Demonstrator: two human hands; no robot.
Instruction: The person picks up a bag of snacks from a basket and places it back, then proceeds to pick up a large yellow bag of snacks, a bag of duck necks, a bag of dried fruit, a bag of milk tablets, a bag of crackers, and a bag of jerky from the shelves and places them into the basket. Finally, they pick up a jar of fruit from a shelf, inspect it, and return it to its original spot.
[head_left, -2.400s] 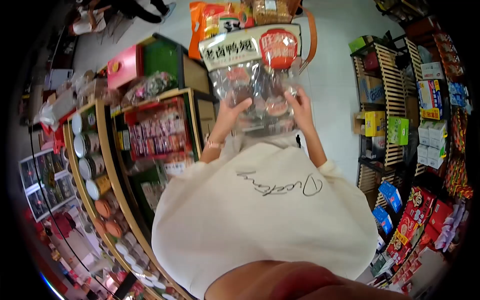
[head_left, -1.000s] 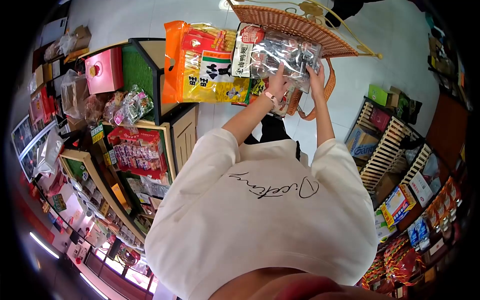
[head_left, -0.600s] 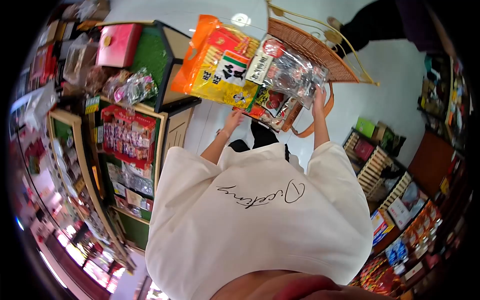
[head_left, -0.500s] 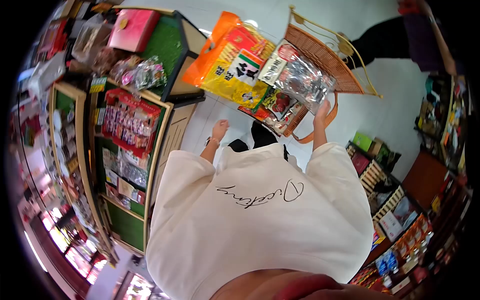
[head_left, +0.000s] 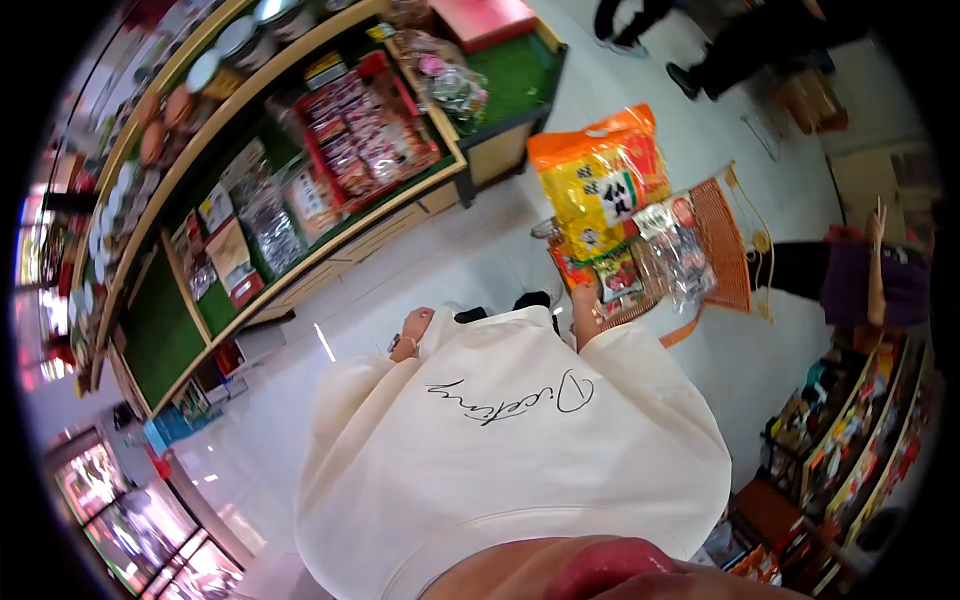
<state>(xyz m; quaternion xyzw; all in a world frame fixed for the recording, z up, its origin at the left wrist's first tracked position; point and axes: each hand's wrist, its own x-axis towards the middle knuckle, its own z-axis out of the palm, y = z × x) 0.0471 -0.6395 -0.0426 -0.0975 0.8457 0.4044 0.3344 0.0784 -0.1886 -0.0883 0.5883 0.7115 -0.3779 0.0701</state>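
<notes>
Woven basket [head_left: 722, 250] sits far right of centre, held up off the floor, stuffed with an orange-yellow snack bag [head_left: 598, 180] and a clear bag [head_left: 682, 262]. Right hand [head_left: 583, 299] touches the basket's near edge; fingers are hidden, so the grip can't be told. Left hand [head_left: 414, 324] is empty, loosely curled, near the chest. Wooden shelf [head_left: 300, 160] of packets far left. Another person [head_left: 872, 285] stands right.

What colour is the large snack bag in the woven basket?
The large snack bag is orange and yellow; head view.
</notes>
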